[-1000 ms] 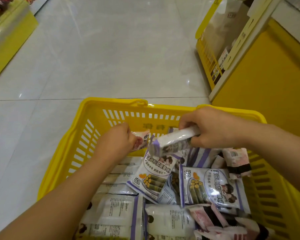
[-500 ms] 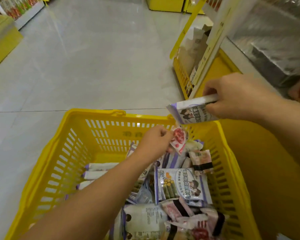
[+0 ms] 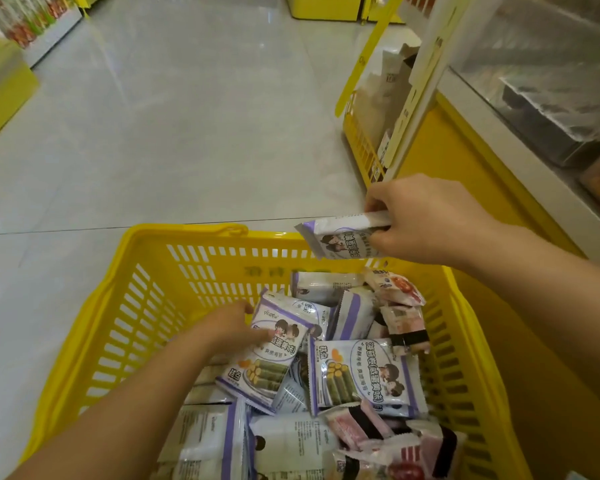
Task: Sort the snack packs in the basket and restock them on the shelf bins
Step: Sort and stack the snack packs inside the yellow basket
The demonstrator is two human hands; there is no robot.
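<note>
yellow plastic basket (image 3: 187, 232) fills the head view, heaped with mixed snack packs: purple-and-white seaweed-roll packs (image 3: 361, 375) in the middle, pink packs (image 3: 399, 292) toward the right wall. right hand (image 3: 426, 220) hovers over the far rim, its grip clamped on one purple pack (image 3: 340, 237), fingers over the top edge and thumb beneath. the pack hangs flat and clear of the heap, on the side nearest the clear shelf bins (image 3: 541, 98), probably its destination. left hand (image 3: 229, 327) reaches low into the basket, fingers lying on the edge of a second purple pack (image 3: 281, 334), likely gathering the same kind. whether that grip is closed i cannot tell.
</note>
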